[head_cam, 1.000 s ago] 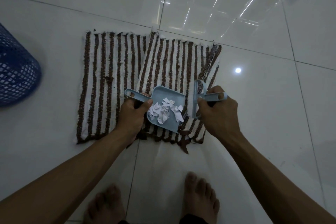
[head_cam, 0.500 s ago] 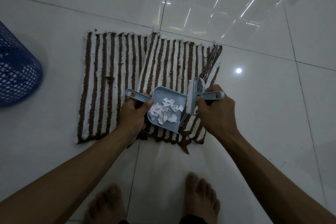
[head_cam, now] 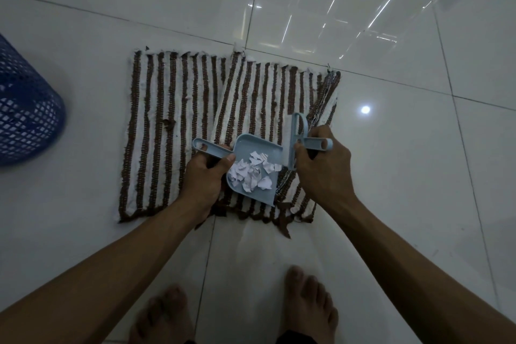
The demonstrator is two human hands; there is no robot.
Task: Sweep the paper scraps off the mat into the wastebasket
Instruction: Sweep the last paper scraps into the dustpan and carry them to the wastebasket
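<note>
A brown-and-white striped mat (head_cam: pixel 173 131) lies on the tiled floor. Over its near right part my left hand (head_cam: pixel 206 179) grips the handle of a small light-blue dustpan (head_cam: pixel 248 148). Several white paper scraps (head_cam: pixel 252 173) lie heaped in the pan. My right hand (head_cam: pixel 321 170) holds a light-blue hand brush (head_cam: pixel 294 142) by its handle, with the brush head upright against the pan's right edge. A blue mesh wastebasket (head_cam: pixel 25 112) stands on the floor at the far left, partly cut off by the frame edge.
Glossy white floor tiles (head_cam: pixel 405 176) surround the mat. My bare feet (head_cam: pixel 307 304) stand just below the mat's frayed near edge. The mat's right part is folded and rumpled.
The brush has moved left, up against the dustpan's open edge, and the scraps are pushed deeper into the pan. My left hand and the pan have barely shifted.
</note>
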